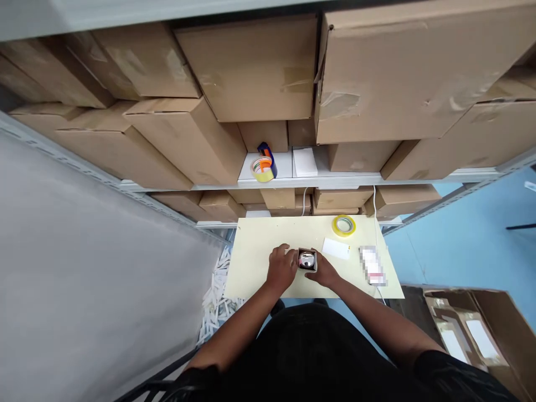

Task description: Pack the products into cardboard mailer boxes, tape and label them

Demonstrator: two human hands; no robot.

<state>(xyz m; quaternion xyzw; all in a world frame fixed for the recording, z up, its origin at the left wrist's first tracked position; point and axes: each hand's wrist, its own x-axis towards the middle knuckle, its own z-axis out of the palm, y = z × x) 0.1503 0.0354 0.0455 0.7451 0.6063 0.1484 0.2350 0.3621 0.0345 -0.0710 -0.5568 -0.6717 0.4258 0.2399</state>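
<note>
A small open cardboard box (307, 261) sits on the pale yellow table (255, 245), with a shiny silver round object inside it. My left hand (281, 268) grips the box's left side, fingers curled over its edge. My right hand (323, 272) holds the box's right and near side. A white card (336, 248) lies just right of the box. Further right lies a white phone-like item (372, 265) with a white cable. A yellow tape roll (344, 225) rests at the table's far edge.
Metal shelves behind the table carry many brown cartons (259, 67). A tape dispenser (263, 163) and a white box (305, 162) sit on the shelf. White paper strips (215, 296) litter the floor at left. An open carton (473, 329) stands at right.
</note>
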